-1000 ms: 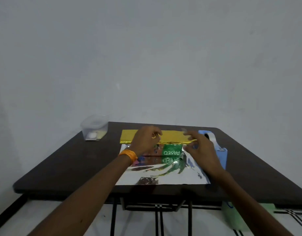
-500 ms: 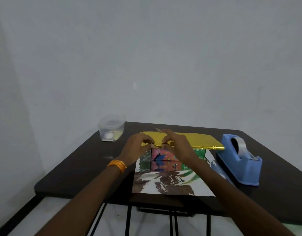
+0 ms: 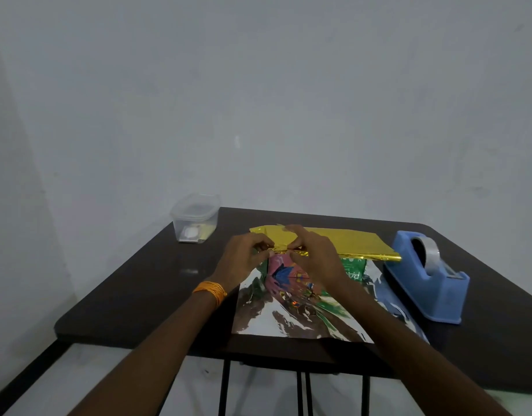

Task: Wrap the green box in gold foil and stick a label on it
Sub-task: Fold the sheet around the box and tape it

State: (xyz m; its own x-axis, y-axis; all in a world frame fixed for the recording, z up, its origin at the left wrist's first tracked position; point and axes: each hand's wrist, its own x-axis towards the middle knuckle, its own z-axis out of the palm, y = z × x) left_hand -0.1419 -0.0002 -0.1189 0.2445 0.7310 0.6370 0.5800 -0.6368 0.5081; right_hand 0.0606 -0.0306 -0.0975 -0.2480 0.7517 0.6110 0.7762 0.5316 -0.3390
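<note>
Two hands: your left hand and right hand are close together over the box. Each one pinches the folded edge of the gold foil between thumb and fingertips.
Box: the green box sits on the foil sheet in the middle of the table. Your hands hide most of it. Only its right part with white letters shows, just under the gold flap.
Foil: the far flap is laid over the top of the box, gold side up. The near part lies flat toward you, silver side up (it mirrors the colours of the box).
Done: the box is on the sheet and one flap covers it, as I judge.
Remaining: the near flap is not yet raised, the ends are open, and I see no tape on the seam and no label on the parcel.
Progress: you are in the early part of the task.
Tape dispenser: blue, on the right, just beside the flap's end.
Container: a clear tub at the far left with something small and white inside (perhaps labels, I cannot tell).
</note>
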